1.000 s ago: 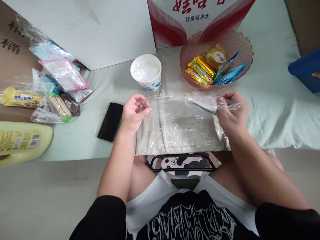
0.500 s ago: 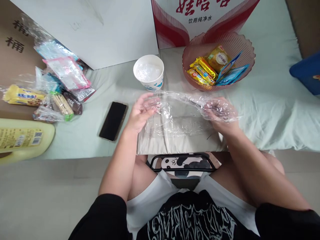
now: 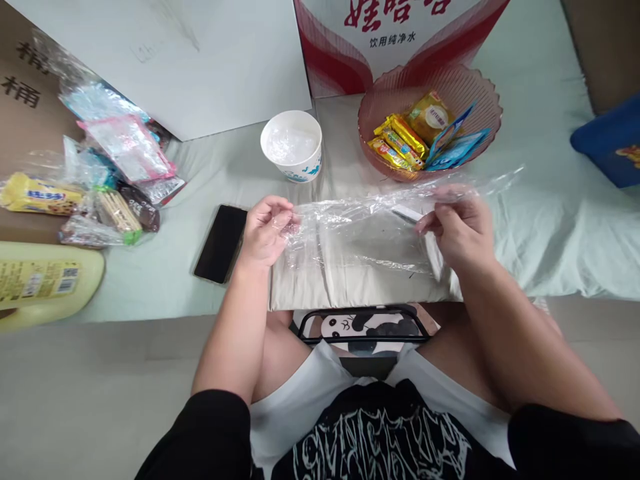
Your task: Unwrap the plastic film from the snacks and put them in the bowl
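Green cloth: we sit facing a surface spread with a pale green sheet [image 3: 540, 220], a Wahaha water carton [image 3: 390, 57] standing at the back.
Clear film: our clear plastic film [image 3: 350, 210] stretches between the two hands, in front of the paper cup [image 3: 306, 172] and the scalloped pink bowl [image 3: 475, 87].
Left hand: our left hand [image 3: 267, 233], near the smartphone [image 3: 220, 245], pinches one end of the film between thumb and fingertips.
Right hand: our right hand [image 3: 463, 227] has its fingers curled, with film running across them; we cannot tell whether the thumb pinches it.
Creased upper edge: we would do best to pull lightly and evenly, teasing the gathered folds apart with the fingertips rather than tugging, since film this thin probably clings and tears easily.
Pale slim object: we should keep the film from snagging on the slim object [image 3: 407, 213] by the right fingers.
Half a second ago: our film was bunched around the right hand; now a loose tail reaches past it toward the upper right. Our left fingers, more spread then, have drawn together. The cup, bowl and smartphone keep their places.
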Demonstrator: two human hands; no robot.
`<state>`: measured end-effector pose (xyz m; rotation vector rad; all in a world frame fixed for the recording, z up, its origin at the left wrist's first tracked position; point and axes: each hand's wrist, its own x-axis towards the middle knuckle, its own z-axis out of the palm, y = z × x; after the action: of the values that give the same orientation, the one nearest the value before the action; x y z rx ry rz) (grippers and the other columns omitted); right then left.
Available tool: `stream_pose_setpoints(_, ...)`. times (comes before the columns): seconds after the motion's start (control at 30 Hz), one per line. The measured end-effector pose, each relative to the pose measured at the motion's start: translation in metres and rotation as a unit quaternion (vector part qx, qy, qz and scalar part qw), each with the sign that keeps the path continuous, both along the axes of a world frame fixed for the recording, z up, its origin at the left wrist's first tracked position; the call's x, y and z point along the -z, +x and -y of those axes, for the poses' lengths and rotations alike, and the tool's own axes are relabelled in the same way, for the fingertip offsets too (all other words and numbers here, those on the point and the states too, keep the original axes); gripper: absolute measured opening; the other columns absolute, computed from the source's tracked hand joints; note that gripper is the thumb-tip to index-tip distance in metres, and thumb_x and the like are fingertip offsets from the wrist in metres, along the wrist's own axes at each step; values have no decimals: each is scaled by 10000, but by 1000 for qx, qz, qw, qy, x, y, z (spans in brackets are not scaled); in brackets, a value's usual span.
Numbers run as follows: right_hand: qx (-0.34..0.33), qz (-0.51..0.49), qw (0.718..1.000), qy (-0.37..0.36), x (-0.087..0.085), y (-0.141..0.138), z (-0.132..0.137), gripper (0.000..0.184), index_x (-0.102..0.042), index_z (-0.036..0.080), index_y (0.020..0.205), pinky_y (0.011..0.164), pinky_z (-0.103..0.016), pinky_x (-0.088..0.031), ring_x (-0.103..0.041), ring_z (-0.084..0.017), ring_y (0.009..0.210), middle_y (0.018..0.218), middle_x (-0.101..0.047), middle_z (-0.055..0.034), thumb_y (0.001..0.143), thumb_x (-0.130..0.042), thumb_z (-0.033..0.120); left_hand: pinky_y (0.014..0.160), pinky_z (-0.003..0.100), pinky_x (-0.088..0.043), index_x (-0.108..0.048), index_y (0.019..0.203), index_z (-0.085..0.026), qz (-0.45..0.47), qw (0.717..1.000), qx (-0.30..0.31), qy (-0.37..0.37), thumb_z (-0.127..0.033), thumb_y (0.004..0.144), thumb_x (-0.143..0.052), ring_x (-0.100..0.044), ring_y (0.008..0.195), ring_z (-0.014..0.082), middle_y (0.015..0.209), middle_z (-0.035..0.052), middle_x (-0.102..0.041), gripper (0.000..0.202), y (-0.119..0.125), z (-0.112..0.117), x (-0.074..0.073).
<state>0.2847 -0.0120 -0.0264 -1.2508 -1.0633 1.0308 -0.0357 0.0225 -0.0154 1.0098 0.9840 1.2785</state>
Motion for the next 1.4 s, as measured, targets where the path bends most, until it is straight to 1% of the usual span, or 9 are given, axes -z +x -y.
stream_pose_setpoints(0.13, 9, -43, 999, 15, 0, -2, -2, 167, -618, 214, 709, 432, -231, -445, -558, -42, 511, 1045, -711, -15, 818, -728, 278, 550, 182, -539, -636, 709, -218, 54, 998, -24, -9, -359, 598, -945, -623, 575, 79, 663, -47, -642, 357, -3, -2, 0)
stream_pose_setpoints(0.37, -49, -82, 995, 27, 1, 16, -3, 345, -560, 214, 619, 549, -322, -458, -544, -102, 589, 1121, -678, -33, 713, -831, 407, 585, 210, -572, -615, 640, -199, 63, 997, -12, -36, -218, 626, -833, -628, 586, 82, 741, -24, -644, 219, -4, 1, -7)
stream_pose_setpoints(0.67, -40, -113, 992, -42, -8, 11, 3, 325, -583, 289, 1036, 607, -364, -533, -643, -166, 720, 1300, -595, -69, 862, -555, 562, 648, 297, -627, -658, 722, -192, -9, 998, -31, -62, -455, 717, -802, -692, 762, 172, 882, 39, -677, 301, -4, 1, -5)
stream_pose_setpoints(0.87, -11, 39, 999, -20, -5, -3, 6, 511, -534, 372, 1223, 561, -288, -516, -568, -83, 630, 1323, -553, -23, 778, -774, 296, 620, 248, -598, -704, 1108, -250, -84, 995, 2, -56, -351, 622, -910, -741, 946, 229, 1042, 46, -709, 537, -2, 0, 6)
stream_pose_setpoints(0.97, -21, -4, 999, -28, -14, 3, 11, 525, -563, 381, 1192, 533, -263, -500, -523, -47, 570, 1306, -584, -2, 742, -805, 263, 538, 202, -546, -685, 1218, -299, -100, 993, 15, -55, -305, 631, -883, -745, 943, 220, 1209, 51, -696, 619, -6, 0, 6)
stream_pose_setpoints(1.17, -200, -167, 961, -97, -34, 34, 16, 683, -562, 437, 1279, 329, -203, -210, -271, 1, 396, 1276, -693, -5, 682, -723, 727, 366, 151, -358, -698, 1224, -312, 8, 987, 133, -95, -222, 592, -796, -674, 748, 132, 1415, 65, -636, 646, -23, 6, -7)
stream_pose_setpoints(1.23, -181, -178, 959, -129, -31, 30, 12, 560, -596, 396, 1188, 344, -209, -257, -301, -19, 412, 1166, -718, 4, 730, -706, 699, 372, 140, -361, -704, 1228, -289, 31, 977, 174, -122, -199, 598, -786, -664, 734, 116, 1403, 74, -648, 642, -21, 7, -8)
stream_pose_setpoints(1.3, -184, -192, 947, -180, -24, 14, 9, 471, -608, 328, 1106, 443, -228, -436, -517, -74, 542, 1095, -717, -15, 755, -749, 610, 401, 126, -396, -715, 1230, -261, 30, 963, 219, -154, -167, 602, -793, -690, 758, 118, 1369, 85, -668, 640, -13, 6, -7)
stream_pose_setpoints(1.4, -282, -216, 902, -246, -16, -19, 9, 571, -588, 267, 1178, 765, -311, -613, -709, -178, 922, 1150, -710, -70, 733, -833, 527, 420, 120, -421, -728, 1228, -252, 17, 943, 283, -175, -148, 603, -820, -729, 784, 145, 1323, 98, -698, 640, 2, 4, -3)
